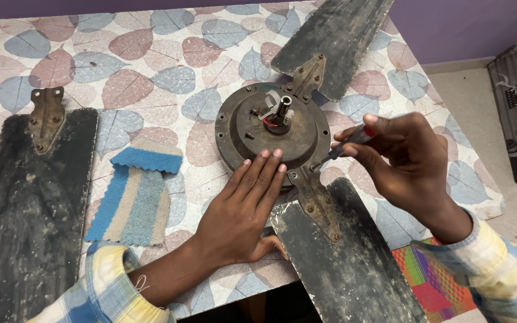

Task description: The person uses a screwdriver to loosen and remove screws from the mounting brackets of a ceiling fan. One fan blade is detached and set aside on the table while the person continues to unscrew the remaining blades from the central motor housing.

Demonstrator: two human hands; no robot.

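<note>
The ceiling fan motor [272, 128], a round, grimy brown housing with a short shaft and a few red and white wires at its hub, sits just above the centre of the frame on a table [151, 72] covered with a leaf-patterned cloth in blue, pink and grey. We rest our left hand [243, 209] flat on it, fingers together and stretched out, the fingertips [264, 154] pressing on the lower rim of the housing; this hand grips nothing. Our right hand [399, 158], at centre right, is closed around a screwdriver [351, 140] with a red and dark handle, pinched between thumb and fingers, and its tip points to a screw on the bracket [315, 200] where the lower blade meets the motor.

Two dusty dark blades are attached to the motor. One blade [336, 42] runs off to the upper right of the frame; the other blade [348, 263] reaches down to the lower right and hangs past the table edge. A third, loose blade [28, 203] with its own metal bracket lies apart along the left edge of the frame. Between it and our left hand lies a folded striped cloth [136, 197] in blue and beige. Both our sleeves are plaid, yellow, blue and white. A bright multicoloured mat [435, 281] shows on the floor at the lower right.
</note>
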